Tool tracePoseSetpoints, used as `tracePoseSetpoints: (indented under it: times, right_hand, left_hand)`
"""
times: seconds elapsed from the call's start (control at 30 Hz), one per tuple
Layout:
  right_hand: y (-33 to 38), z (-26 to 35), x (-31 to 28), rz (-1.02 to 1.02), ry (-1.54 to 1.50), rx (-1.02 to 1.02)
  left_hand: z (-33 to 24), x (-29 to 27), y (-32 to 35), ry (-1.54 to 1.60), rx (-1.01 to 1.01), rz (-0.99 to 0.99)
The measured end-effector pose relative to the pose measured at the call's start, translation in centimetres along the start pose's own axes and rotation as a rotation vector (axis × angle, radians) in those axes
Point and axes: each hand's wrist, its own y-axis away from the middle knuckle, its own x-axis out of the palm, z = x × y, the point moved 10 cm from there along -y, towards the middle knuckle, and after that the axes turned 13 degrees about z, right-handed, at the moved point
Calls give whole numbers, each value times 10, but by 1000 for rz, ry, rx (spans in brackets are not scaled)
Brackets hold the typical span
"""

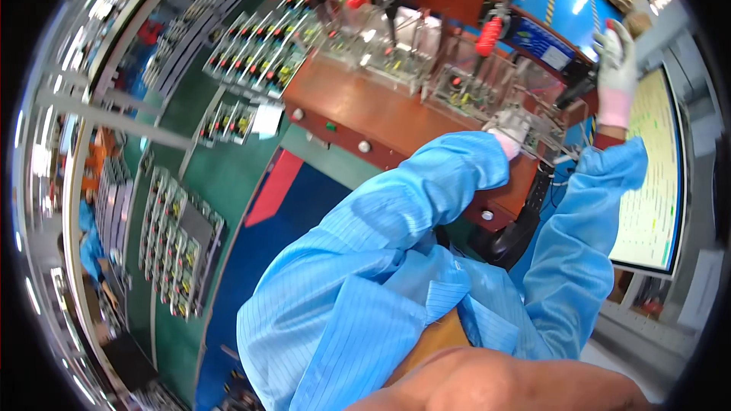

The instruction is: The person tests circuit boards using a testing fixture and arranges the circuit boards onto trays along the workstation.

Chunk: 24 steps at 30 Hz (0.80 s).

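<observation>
Hands (567, 95): 2 gloved, 3 red-handled clamps (489, 35)

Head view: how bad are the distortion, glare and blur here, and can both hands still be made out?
Head view: strong fisheye bending, black corners, and the scene sits tilted. Glare washes out the clear fixtures and the monitor. The rim smears into blur at left, while the centre is fairly sharp. The gloved left hand at a fixture is half hidden by its blue sleeve; the gloved right hand is raised and slightly soft.

sleeves (381, 259): light blue — fine stripes
gloves (618, 68): white, pink cuffs
fixture base (365, 106): reddish-brown
clamp handles (489, 36): red
</observation>
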Motion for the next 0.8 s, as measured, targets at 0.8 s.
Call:
tracePoseSetpoints:
  times: [0.8]
  right_hand:
    - [-21, -47, -42, 41, 180, 197]
  left_hand:
    - [267, -247, 451, -119, -1144, -124]
